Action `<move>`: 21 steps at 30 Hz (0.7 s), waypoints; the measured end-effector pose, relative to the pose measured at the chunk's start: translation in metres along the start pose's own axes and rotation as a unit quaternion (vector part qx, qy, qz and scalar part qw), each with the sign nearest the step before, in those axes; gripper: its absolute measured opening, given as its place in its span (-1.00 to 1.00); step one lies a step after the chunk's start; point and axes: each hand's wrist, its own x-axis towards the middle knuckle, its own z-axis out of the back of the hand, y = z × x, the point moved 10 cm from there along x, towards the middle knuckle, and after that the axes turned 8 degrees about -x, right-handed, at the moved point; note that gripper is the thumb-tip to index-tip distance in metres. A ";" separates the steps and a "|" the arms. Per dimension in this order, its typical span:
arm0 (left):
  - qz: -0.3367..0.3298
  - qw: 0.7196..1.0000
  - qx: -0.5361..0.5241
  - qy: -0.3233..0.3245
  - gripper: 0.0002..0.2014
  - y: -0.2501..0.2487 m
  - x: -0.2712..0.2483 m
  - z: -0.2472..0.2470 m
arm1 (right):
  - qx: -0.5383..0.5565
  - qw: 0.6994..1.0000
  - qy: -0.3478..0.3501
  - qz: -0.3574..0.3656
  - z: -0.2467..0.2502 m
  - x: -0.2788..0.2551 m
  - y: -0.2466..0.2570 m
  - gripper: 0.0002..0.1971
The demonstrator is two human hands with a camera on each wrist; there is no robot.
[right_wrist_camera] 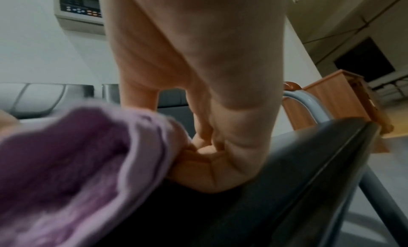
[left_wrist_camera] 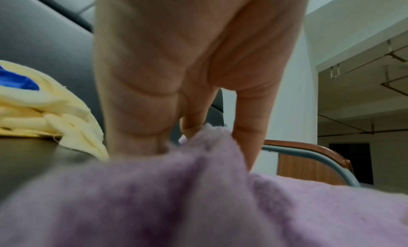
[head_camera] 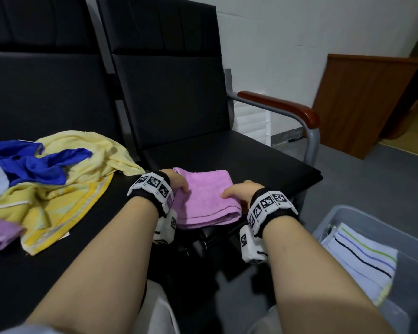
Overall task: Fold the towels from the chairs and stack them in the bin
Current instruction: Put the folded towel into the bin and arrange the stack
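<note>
The left hand (head_camera: pixel 176 183) pinches the pink towel's (head_camera: pixel 206 201) left edge and the right hand (head_camera: pixel 239 192) its right edge. Folded, it lies on the seat (head_camera: pixel 227 153) left of the bin (head_camera: pixel 362 218), nearer the right hand.

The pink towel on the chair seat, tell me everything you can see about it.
The pink towel is a soft, fluffy terry cloth, folded into a compact, layered rectangle with a stitched hem along its near edge. It lies flat at the front of the black chair seat, its near edge reaching the seat's front. The left hand holds its left side and the right hand its right side, thumbs on top; the right wrist view shows fingers tucked under the edge.
</note>
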 end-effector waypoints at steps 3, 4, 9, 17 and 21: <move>0.013 1.000 0.003 0.008 -0.46 0.001 0.000 -0.006 | 0.014 1.000 0.005 -0.003 0.001 0.009 -0.007 -0.06; 0.018 1.000 0.002 0.015 -0.45 0.001 -0.001 -0.009 | 0.019 1.000 0.004 -0.003 0.002 0.011 -0.008 -0.08; 0.022 0.999 0.004 0.033 -0.50 -0.004 -0.003 -0.022 | 0.043 0.999 -0.017 -0.004 0.015 -0.006 -0.018 -0.40; -0.047 0.991 0.115 0.047 -0.59 -0.044 -0.010 -0.051 | 0.058 0.998 -0.021 -0.002 0.036 -0.014 -0.043 -0.53; -0.073 0.983 0.157 0.054 -0.63 -0.065 -0.012 -0.071 | 0.069 0.997 -0.028 -0.011 0.050 -0.018 -0.060 -0.50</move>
